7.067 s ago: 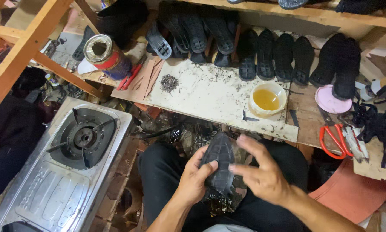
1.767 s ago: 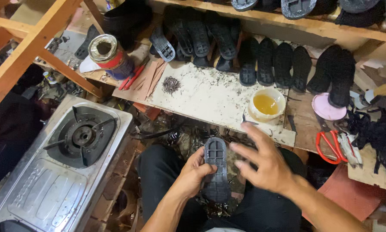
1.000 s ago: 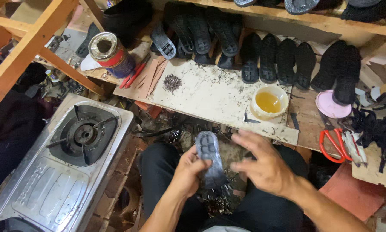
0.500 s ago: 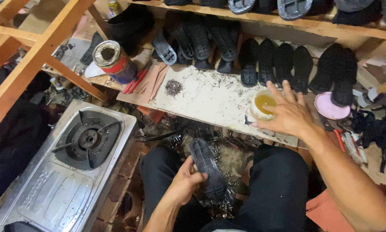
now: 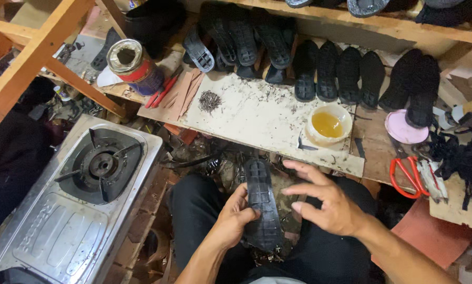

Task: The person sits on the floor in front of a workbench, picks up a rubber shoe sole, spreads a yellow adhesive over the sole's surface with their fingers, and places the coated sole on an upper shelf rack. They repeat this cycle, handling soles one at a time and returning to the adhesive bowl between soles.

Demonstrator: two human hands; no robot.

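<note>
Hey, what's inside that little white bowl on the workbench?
The white bowl holds a clear yellow-amber liquid, pooled across its bottom. Nothing else shows in it; how deep the liquid goes cannot be seen from above.

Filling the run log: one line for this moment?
left hand: grips black shoe sole | right hand: open, beside sole | bowl of yellow glue: on board
</note>
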